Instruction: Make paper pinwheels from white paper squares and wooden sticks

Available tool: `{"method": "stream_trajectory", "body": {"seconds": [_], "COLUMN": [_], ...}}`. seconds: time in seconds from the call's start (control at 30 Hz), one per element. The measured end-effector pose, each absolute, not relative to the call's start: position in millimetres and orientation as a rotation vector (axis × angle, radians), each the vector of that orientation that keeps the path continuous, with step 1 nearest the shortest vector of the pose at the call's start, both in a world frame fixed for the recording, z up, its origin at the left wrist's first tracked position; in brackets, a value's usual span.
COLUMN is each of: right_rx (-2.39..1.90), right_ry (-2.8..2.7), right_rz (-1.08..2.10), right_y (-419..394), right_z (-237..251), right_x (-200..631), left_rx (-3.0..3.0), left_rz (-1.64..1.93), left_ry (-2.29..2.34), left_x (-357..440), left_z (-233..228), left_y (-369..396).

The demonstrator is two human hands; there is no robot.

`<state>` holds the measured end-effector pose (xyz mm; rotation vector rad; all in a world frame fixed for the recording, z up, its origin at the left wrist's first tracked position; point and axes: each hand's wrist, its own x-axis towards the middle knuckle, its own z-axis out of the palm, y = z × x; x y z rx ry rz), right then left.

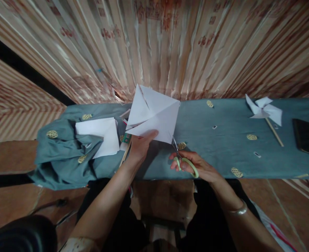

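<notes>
My left hand (141, 145) grips a square sheet of white paper (159, 112) by its near edge, thumb on top. Slits run inward from the sheet's upper left and left corners toward its middle. In my right hand (193, 164) is a pair of scissors (187, 164) with light green handles, fingers through the loops. Their metal blades meet the paper at its near right corner. How far apart the blades are is hard to see. Below the sheet, partly covered, lie thin wooden sticks (125, 154) and a small green item (126, 138).
Folded white paper (108, 134) rests on bunched cloth at left. On the right of the green cloth-covered table (222, 140) lie a white paper pinwheel (264, 109) on a stick and a dark phone (307, 136). A patterned curtain (159, 45) hangs behind.
</notes>
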<state>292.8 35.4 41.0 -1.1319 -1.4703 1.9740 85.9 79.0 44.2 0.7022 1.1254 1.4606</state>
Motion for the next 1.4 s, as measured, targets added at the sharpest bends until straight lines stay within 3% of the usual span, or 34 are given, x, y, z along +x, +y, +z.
{"method": "stream_trajectory", "body": {"seconds": [0.57, 1.4], "right_rx": [-1.137, -1.197], "right_ry": [-1.3, -1.537], "right_rz": [2.035, 1.911], "right_y": [30.9, 31.5], "right_z": [35.8, 37.0], "right_x": [294.3, 294.9], "left_rx": [0.753, 0.756], "left_rz": [1.413, 1.436], "left_ry": [1.108, 1.102], "left_x": [99.0, 97.3], "left_z": [40.4, 37.9], "left_y": [73.3, 74.0]}}
